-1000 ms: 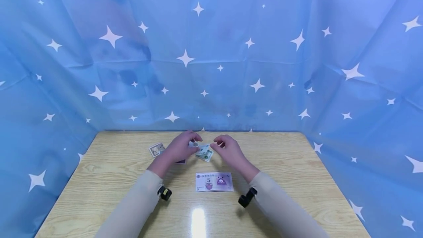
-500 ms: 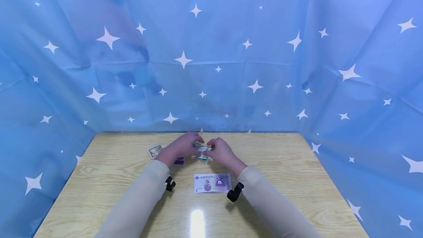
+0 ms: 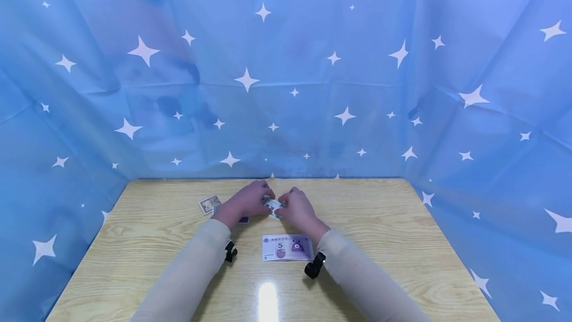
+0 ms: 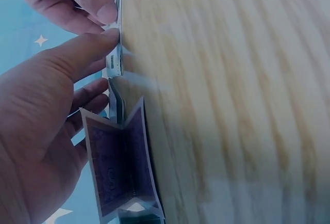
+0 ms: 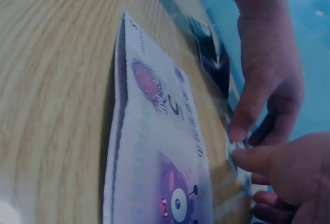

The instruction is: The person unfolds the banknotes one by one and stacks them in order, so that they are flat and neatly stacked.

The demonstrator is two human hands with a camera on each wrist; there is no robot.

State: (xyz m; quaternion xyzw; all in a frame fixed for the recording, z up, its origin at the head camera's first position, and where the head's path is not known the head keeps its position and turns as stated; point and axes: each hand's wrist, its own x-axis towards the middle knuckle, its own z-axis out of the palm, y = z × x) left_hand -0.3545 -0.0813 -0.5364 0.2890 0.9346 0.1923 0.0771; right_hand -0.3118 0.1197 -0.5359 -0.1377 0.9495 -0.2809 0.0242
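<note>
Near the back of the table, both hands work on a small pale blue-green banknote [image 3: 274, 204]. My left hand [image 3: 250, 201] pinches its left side, with the thumb on the near face of the note. On the opposite side my right hand [image 3: 298, 209] pinches it with thumb and fingers. In the left wrist view the two thumbs lie close together on the note [image 4: 114, 65]; the fingertips behind it are partly hidden. A dark purple folded note [image 4: 121, 167] stands half open beside the left hand, mostly covered by that hand in the head view.
A larger stack of purple play notes marked 5 [image 3: 286, 248] lies in front of the hands. To the left rests a grey-brown note [image 3: 208, 204]. The wooden table [image 3: 384, 247] ends at a blue star-patterned curtain [image 3: 286, 88].
My right hand has moved left to the pale note and now pinches it close to the left hand. The note appears more covered by the fingers. The purple 5 notes have stayed put.
</note>
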